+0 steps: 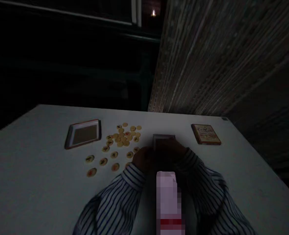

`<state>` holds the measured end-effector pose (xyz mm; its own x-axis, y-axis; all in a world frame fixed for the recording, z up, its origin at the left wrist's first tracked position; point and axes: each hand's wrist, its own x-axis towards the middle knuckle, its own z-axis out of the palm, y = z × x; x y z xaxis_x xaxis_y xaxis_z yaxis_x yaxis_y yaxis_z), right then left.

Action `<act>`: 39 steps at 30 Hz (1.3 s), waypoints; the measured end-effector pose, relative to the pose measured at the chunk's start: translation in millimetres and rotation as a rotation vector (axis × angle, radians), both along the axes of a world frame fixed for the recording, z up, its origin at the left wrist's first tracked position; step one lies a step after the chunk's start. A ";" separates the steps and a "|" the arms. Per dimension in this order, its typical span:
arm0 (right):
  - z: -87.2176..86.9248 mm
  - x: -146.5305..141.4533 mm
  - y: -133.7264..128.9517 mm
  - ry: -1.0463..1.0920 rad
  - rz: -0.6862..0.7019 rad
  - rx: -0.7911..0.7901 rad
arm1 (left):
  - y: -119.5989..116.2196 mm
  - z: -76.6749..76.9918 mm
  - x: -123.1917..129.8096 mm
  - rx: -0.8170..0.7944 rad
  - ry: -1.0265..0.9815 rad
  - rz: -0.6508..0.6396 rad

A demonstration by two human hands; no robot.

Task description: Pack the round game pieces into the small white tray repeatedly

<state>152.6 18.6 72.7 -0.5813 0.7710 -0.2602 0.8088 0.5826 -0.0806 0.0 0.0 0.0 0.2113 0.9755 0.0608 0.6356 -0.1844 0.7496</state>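
Both hands come together over the middle of the white table, in deep shadow. My left hand is curled, and what it holds, if anything, is too dark to make out. Close beside it, my right hand reaches inward with its fingers lost in the dark. Just behind the hands shows the pale rim of a small tray or box. To the left of my left hand lie several round wooden Chinese chess pieces, some with black and some with red characters. The nearest pieces are partly hidden by my left hand.
An open shallow box with a brown bottom stands at the left. At the right lies a flat box with printed characters. A pinkish, pixelated patch covers the front. A string curtain hangs behind the table.
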 end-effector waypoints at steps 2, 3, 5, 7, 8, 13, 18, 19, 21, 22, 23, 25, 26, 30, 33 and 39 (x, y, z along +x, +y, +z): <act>-1.9 0.3 0.5 -0.015 0.021 0.008 | -1.2 0.5 0.4 0.001 -0.004 0.010; -1.9 0.9 0.9 -0.023 0.025 0.019 | -1.9 0.8 0.6 -0.001 -0.010 0.016; 0.7 3.2 2.0 -0.041 0.020 0.057 | -3.2 1.7 1.0 -0.010 -0.031 0.035; 6.2 6.9 3.6 -0.057 -0.001 0.111 | -4.3 2.6 1.5 -0.028 -0.058 0.047; 9.5 9.1 4.4 -0.069 -0.017 0.137 | -4.6 3.0 1.7 -0.039 -0.067 0.049; 20.7 19.0 6.2 -0.037 -0.083 0.225 | -4.4 2.9 2.4 -0.045 -0.074 0.073; 20.6 24.8 6.0 0.036 -0.128 0.291 | -4.6 2.8 1.8 -0.054 -0.098 0.077; 20.7 25.6 6.0 0.049 -0.137 0.304 | -4.8 3.4 1.7 -0.056 -0.096 0.082; 21.5 26.9 5.8 0.078 -0.151 0.329 | -5.1 4.9 1.9 -0.066 -0.098 0.082; 22.2 27.4 5.4 0.092 -0.153 0.339 | -5.3 5.7 2.0 -0.070 -0.098 0.082; 22.9 27.9 5.0 0.105 -0.155 0.349 | -5.4 6.5 2.0 -0.068 -0.097 0.082; 24.5 28.5 4.0 0.125 -0.165 0.365 | -5.6 7.8 2.1 -0.053 -0.081 0.087; 25.3 28.6 3.4 0.129 -0.170 0.368 | -5.8 8.3 2.2 -0.041 -0.066 0.095; 28.6 27.6 1.7 0.109 -0.176 0.368 | -7.7 10.0 2.7 0.021 -0.024 0.105; 30.0 26.6 1.1 0.105 -0.180 0.370 | -9.2 10.1 3.1 0.085 -0.009 0.112; 27.7 26.7 1.0 0.106 -0.187 0.381 | -9.0 7.1 2.7 0.165 -0.013 0.112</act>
<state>179.4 19.6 100.4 -0.4308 0.8948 0.1170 0.9020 0.4312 0.0230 2.7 -9.0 7.1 0.1005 0.9695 0.2234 0.6497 -0.2340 0.7232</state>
